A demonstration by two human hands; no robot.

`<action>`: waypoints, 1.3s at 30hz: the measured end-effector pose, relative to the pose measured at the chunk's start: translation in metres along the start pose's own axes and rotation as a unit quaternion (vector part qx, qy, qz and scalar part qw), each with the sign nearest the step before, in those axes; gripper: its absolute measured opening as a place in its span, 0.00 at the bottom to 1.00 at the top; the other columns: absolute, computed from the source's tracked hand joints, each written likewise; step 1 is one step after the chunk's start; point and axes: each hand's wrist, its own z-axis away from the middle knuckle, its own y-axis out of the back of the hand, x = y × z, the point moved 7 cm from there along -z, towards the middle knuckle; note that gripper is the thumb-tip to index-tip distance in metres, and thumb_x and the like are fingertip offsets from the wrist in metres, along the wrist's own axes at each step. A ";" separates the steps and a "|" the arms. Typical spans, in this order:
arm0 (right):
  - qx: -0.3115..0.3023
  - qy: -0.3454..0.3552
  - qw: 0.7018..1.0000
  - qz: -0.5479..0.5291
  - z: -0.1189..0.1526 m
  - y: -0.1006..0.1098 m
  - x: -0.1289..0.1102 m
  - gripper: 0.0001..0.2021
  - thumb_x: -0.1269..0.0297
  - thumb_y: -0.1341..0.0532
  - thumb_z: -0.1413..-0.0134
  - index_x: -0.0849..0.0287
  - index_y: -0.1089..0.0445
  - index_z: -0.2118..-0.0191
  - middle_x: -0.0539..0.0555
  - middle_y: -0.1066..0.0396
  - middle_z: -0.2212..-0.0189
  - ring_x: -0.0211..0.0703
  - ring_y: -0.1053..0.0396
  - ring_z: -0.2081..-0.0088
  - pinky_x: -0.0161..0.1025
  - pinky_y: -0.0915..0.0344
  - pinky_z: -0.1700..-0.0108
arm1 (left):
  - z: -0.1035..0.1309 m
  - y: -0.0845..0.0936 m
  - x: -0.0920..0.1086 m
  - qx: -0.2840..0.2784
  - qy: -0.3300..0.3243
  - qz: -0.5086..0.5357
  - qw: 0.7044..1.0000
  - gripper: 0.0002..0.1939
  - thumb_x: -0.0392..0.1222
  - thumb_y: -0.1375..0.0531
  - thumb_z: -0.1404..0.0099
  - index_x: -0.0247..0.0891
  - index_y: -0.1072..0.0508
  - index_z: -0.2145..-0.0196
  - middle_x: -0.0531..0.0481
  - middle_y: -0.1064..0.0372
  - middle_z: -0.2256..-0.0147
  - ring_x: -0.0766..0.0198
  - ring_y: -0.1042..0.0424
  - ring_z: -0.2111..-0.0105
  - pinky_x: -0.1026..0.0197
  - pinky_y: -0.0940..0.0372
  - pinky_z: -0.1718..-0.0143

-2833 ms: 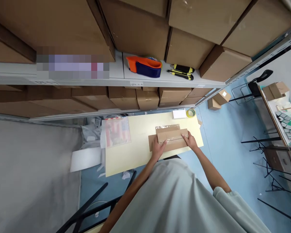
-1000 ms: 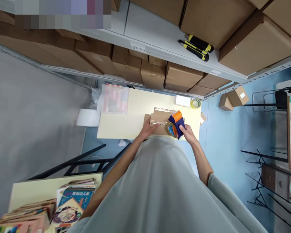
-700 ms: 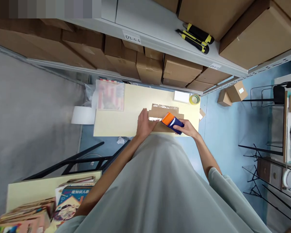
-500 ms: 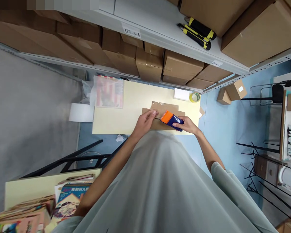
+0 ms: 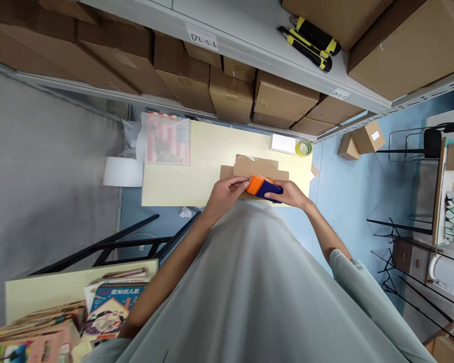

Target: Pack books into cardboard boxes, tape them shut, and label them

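Note:
My right hand (image 5: pixel 292 193) is closed round the dark blue end of a small orange and dark blue box (image 5: pixel 269 190), thumb on the near side. At the box's orange end, my left hand (image 5: pixel 229 193) has its thumb and fingertips pinched together against the edge. The box is tilted, its orange end to the left, above a flattened piece of brown cardboard (image 5: pixel 255 163). That cardboard lies on the pale yellow table (image 5: pixel 204 156); my hands and the box cover part of it. Whatever is on the underside of the box is hidden.
A roll of yellow tape (image 5: pixel 303 148) and a white box (image 5: pixel 283 143) sit at the table's back right. Clear bags with red stripes (image 5: pixel 168 139) lie at the left. Overhead, a shelf (image 5: pixel 242 38) holds cardboard boxes and utility knives (image 5: pixel 306 48). Books (image 5: pixel 109 312) are stacked at lower left.
My left hand has moved right and now touches the orange end of the box. The box has turned in my right hand, showing more of its orange side. The view has shifted slightly.

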 end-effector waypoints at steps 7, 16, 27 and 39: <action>0.003 0.011 1.000 0.020 0.002 -0.002 -0.004 0.31 0.29 0.34 0.39 0.57 0.25 0.63 0.49 0.29 0.73 0.41 0.35 0.71 0.37 0.42 0.66 | 0.002 0.004 -0.009 -0.010 0.074 0.057 0.996 0.38 0.74 0.25 0.47 0.38 0.12 0.52 0.39 0.15 0.48 0.43 0.18 0.45 0.44 0.25 0.38; -0.032 0.015 0.998 -0.051 0.009 -0.009 -0.005 0.28 0.34 0.31 0.39 0.59 0.24 0.59 0.51 0.23 0.69 0.43 0.28 0.68 0.37 0.37 0.64 | 0.004 0.006 -0.020 -0.057 0.152 0.121 0.979 0.37 0.70 0.19 0.55 0.40 0.11 0.56 0.39 0.14 0.50 0.44 0.17 0.48 0.45 0.23 0.41; -0.053 -0.007 0.997 -0.062 0.014 -0.012 -0.002 0.28 0.33 0.30 0.40 0.58 0.24 0.61 0.51 0.22 0.71 0.44 0.27 0.69 0.37 0.36 0.65 | 0.009 0.002 -0.027 -0.055 0.161 0.124 0.977 0.36 0.72 0.21 0.52 0.40 0.12 0.58 0.41 0.14 0.53 0.47 0.18 0.50 0.47 0.23 0.43; -0.071 -0.008 0.994 -0.084 0.012 -0.015 -0.005 0.30 0.31 0.30 0.42 0.59 0.24 0.61 0.52 0.23 0.70 0.44 0.26 0.68 0.38 0.33 0.66 | 0.012 0.000 -0.029 -0.063 0.159 0.133 0.976 0.37 0.75 0.23 0.51 0.39 0.13 0.59 0.42 0.15 0.58 0.51 0.20 0.55 0.50 0.24 0.49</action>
